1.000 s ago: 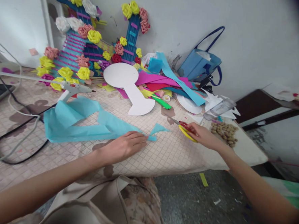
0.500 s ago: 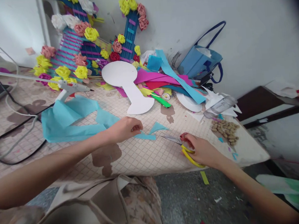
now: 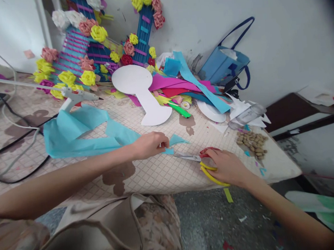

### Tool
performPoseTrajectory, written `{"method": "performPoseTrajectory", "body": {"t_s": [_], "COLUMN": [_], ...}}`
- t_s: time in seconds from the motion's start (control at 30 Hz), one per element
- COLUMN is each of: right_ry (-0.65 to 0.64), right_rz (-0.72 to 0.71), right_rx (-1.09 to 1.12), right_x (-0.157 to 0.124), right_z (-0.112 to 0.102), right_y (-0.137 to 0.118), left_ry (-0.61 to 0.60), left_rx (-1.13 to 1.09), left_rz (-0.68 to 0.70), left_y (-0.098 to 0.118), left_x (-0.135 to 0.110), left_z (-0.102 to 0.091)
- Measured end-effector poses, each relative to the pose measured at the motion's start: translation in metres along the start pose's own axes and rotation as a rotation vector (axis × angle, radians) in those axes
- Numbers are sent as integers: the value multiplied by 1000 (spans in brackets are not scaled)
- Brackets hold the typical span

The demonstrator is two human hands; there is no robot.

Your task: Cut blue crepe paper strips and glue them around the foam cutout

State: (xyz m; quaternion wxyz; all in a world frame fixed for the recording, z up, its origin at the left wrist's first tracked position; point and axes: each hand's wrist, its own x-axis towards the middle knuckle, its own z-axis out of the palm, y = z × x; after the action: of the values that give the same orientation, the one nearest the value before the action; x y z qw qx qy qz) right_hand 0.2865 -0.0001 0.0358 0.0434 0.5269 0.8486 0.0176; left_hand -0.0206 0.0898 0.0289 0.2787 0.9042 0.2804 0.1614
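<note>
Near edge, right: right hand (image 3: 227, 166) grips the scissors (image 3: 206, 161), fingers closed through the yellow and red handle loops. The blades lie low over the table (image 3: 164, 174) and point left. Just left of the blade tips, the left hand (image 3: 149, 145) pinches the pointed end of the light blue paper (image 3: 79, 134), thumb and fingertips closed on it. The sheet spreads away left across the table's middle. Right, farther: peanut pile (image 3: 251, 140). Far: white card cutout (image 3: 142, 92), glue gun (image 3: 76, 96), blue bag (image 3: 224, 66).
</note>
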Motion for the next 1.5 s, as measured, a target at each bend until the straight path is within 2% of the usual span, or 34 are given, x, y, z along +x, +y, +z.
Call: {"method": "performPoseTrajectory", "body": {"t_s": [0.27,0.53,0.97,1.5], "right_ry": [0,25,51,19], "right_rz": [-2,-38,-73,15], "right_rx": [-60,-17,-65,-78], "right_x": [2,6,14,-1], "right_z": [-2,-1,2,1], "right_y": [-4,-6,-19,-33], "left_ry": [-42,-66,-89,-47], "left_rx": [11,7,-80,-112], "left_rz": [96,-4,-53,-100], "left_y": [-7,-2,0,-1], "left_x": [11,14,12,8], "left_z": [5,4,8,11]}}
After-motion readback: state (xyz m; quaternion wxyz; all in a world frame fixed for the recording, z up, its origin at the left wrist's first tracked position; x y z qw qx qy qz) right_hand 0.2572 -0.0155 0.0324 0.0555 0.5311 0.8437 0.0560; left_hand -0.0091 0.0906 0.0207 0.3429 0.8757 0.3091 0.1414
